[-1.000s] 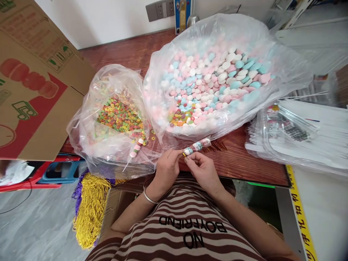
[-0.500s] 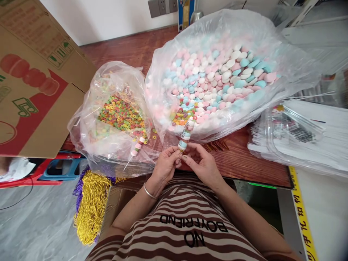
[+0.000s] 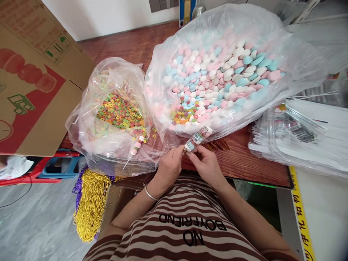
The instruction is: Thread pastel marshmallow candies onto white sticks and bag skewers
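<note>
Hands first: our left hand (image 3: pixel 170 162) and right hand (image 3: pixel 208 165) are both pinched narrow on the lower end of a wrapped candy stick (image 3: pixel 198 139), tilted up to the right by the front edge of the bench (image 3: pixel 255 159). We've got a big candy bag (image 3: pixel 239 116) just behind it, a smaller bag (image 3: pixel 94 145) toward the front left corner.

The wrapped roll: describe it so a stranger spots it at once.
Find the large bag of pastel discs on the table. By its near edge, the left hand and right hand meet at one end of the wrapped roll. Unlike the unwrapped skewer to its left, it carries dark print.
</note>
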### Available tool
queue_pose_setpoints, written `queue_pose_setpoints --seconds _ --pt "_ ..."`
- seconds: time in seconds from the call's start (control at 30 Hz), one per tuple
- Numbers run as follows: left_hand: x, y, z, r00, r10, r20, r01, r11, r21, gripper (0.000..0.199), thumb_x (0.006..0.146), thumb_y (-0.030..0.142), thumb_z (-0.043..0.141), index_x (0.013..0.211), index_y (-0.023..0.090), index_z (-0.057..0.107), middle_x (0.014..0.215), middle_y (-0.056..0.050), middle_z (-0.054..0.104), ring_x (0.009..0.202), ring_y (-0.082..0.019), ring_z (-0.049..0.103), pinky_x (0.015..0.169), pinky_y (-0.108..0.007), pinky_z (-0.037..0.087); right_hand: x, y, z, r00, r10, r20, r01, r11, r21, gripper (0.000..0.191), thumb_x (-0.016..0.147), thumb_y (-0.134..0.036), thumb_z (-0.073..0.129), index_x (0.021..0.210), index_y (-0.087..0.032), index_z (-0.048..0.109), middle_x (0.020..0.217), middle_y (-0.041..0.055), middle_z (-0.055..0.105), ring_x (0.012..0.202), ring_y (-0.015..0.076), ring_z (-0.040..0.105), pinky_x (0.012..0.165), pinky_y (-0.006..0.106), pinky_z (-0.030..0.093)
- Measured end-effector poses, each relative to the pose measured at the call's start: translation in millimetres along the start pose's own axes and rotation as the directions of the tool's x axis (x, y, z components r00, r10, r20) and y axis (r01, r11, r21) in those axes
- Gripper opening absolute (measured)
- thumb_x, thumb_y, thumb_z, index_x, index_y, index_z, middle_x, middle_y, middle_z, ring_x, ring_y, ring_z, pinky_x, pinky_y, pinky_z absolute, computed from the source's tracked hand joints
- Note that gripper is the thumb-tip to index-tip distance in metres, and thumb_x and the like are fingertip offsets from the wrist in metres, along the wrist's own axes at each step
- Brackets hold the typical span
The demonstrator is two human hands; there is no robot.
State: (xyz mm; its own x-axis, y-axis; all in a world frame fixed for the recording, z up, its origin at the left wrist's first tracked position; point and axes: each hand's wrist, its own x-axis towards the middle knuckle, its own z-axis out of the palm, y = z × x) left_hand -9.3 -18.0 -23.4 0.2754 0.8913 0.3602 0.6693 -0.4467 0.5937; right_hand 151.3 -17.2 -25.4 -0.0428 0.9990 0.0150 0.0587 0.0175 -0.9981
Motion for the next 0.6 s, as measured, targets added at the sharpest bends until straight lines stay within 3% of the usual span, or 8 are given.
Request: queue_pose_setpoints --seconds 0.07,0.27,0.5,0.6 --pt "-1 1 1.6 0.999 0.025 -0.032 -0.023 0.998 0.065 0.027 0.102 0.016 0.042 0.117 0.014 0.065 0.095 -0.012 0.074 0.087 -0.02 0.071 0.078 -0.032 0.056 -1 -3 -1 0.999 -0.031 0.022 0.032 0.998 -0.048 0.021 0.091 -0.033 0.066 0.076 -0.02 0.061 0.075 -0.0002 0.062 0.072 0.0157 0.055 0.07 0.029 0.044" --pt "3 9 3.1 0.985 -0.092 -0.146 0.073 0.989 -0.127 0.019 0.101 0.016 0.05 0.109 0.017 0.068 0.091 -0.007 0.076 0.079 -0.016 0.07 0.071 -0.027 0.055 1 -5 1 0.996 0.033 0.083 -0.042 0.994 0.105 0.02 0.09 -0.038 0.067 0.081 -0.019 0.066 0.076 -0.0001 0.065 0.072 0.0157 0.057 0.07 0.029 0.048" --pt "3 6 6.8 0.986 -0.025 -0.164 -0.004 0.984 -0.176 0.027 0.101 0.014 0.052 0.12 0.018 0.069 0.098 -0.008 0.077 0.086 -0.016 0.072 0.076 -0.027 0.057 2 -2 10 0.998 0.057 0.011 -0.058 0.971 0.23 0.024 0.087 -0.044 0.072 0.089 -0.02 0.069 0.084 0.0022 0.071 0.083 0.0191 0.063 0.08 0.032 0.053" --pt "10 1 -3.3 0.99 0.071 -0.125 -0.094 0.978 -0.189 0.032 0.101 0.013 0.05 0.124 0.023 0.07 0.11 -0.009 0.075 0.101 -0.017 0.071 0.089 -0.032 0.058 1 -7 4 0.997 -0.015 0.07 0.001 0.98 0.197 0.026 0.088 -0.047 0.07 0.088 -0.021 0.067 0.082 0.0015 0.07 0.079 0.0188 0.062 0.075 0.032 0.053"
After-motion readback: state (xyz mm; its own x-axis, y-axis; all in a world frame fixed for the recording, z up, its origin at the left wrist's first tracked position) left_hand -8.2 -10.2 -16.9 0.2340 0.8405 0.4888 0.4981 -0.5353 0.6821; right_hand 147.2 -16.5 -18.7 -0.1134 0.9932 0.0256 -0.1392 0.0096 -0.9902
